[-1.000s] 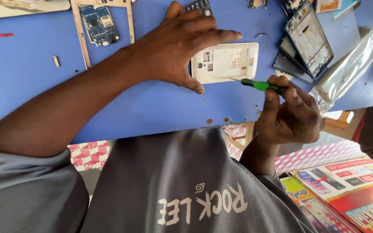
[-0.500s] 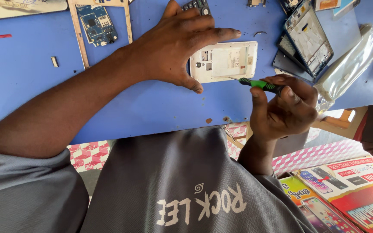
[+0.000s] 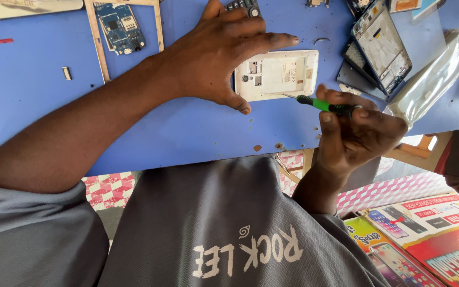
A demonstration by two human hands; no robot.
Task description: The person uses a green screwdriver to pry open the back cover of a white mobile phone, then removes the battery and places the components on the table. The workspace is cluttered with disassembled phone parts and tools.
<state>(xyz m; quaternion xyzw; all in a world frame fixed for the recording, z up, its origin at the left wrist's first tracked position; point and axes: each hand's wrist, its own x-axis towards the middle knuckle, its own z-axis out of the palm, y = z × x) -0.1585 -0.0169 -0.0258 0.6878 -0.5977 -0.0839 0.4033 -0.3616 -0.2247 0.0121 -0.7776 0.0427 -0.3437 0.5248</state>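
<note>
blue table: left hand pins white phone; right hand grips screwdriver, tip seemingly touching.

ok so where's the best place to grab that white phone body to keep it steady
Probably by its long edges near the camera end, coming from the left as the left hand does. The white phone body lies flat, open side up, and the right hand brings the green screwdriver to its lower edge, so that side should stay free.

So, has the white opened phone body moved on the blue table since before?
No. The white opened phone body stays beside the same dark frame on the blue table.
</note>
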